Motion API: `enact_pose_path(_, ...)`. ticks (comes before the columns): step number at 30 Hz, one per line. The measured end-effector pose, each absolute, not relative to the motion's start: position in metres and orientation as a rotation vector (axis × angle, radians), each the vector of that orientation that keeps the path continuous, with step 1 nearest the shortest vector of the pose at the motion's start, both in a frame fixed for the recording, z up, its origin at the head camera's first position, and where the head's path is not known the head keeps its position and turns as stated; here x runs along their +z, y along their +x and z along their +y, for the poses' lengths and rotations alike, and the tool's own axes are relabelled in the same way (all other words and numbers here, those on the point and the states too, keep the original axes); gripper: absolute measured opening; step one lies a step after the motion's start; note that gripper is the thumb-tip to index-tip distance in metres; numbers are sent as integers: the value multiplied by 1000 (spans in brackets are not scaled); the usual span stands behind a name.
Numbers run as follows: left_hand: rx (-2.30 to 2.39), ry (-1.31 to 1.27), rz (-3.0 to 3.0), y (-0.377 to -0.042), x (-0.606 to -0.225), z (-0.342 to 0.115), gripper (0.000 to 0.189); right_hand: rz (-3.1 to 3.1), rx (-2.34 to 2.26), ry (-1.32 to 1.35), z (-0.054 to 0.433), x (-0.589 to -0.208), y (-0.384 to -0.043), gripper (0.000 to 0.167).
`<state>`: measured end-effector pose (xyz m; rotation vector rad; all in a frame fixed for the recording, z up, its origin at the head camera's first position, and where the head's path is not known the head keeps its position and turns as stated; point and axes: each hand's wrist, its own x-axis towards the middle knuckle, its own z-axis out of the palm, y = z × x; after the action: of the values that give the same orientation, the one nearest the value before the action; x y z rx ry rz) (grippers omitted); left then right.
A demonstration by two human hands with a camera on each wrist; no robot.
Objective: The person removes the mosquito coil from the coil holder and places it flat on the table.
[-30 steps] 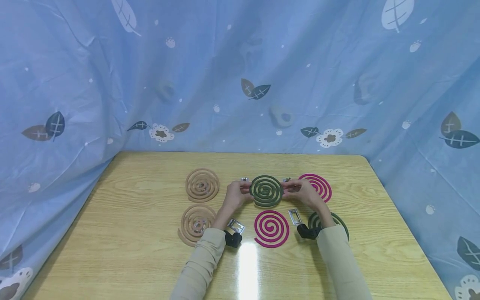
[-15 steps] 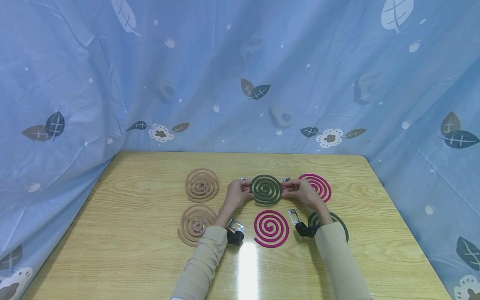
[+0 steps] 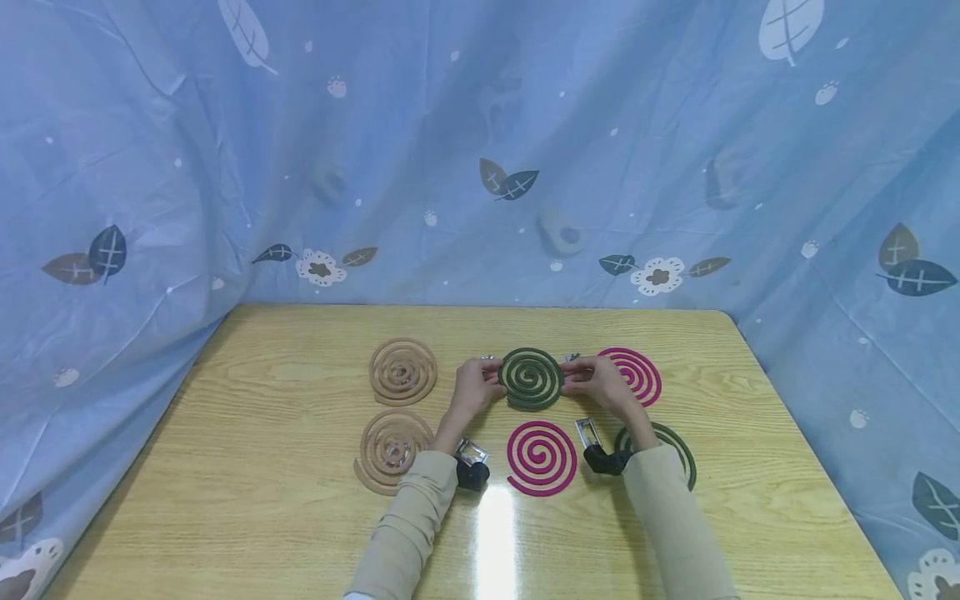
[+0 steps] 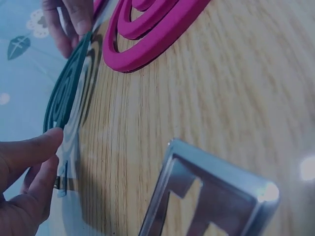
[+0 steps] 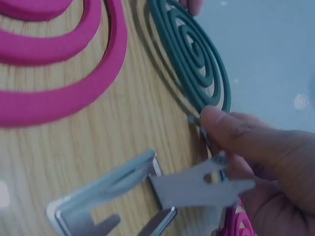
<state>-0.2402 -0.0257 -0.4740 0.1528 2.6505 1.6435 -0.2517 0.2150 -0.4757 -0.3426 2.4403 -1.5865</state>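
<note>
A dark green mosquito coil (image 3: 530, 377) is held tilted just over the table between both hands, its shadow on the wood beneath it in the wrist views. At its left edge, my left hand (image 3: 474, 388) pinches the rim between thumb and fingers. The opposite edge is pinched by my right hand (image 5: 268, 152), thumb on the near face. Nearer the body lies a pink mosquito coil (image 3: 539, 455), flat on the table. Flat metal coil stands (image 4: 216, 182) lie by each wrist, and the right one (image 5: 113, 191) has a raised pronged tab.
Two tan coils (image 3: 403, 372) lie at the left, with metal showing at their centres. Another pink coil (image 3: 654, 379) is partly behind my right hand. A second green coil (image 3: 681, 450) lies partly under the right forearm. Small metal pieces (image 3: 572, 358) sit behind the hands. Blue curtain (image 3: 442, 150) surrounds the table.
Both hands keep their pinch on the green coil, which shifts very slightly away from the body. My right forearm edges a little to the left. The other coils stay put.
</note>
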Motion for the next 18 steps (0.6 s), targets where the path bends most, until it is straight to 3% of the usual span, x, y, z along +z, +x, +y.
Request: enact_pose_path(18, 1614, 97, 2697, -239, -475, -21, 45, 2607, -1412, -165, 194, -460, -248, 35)
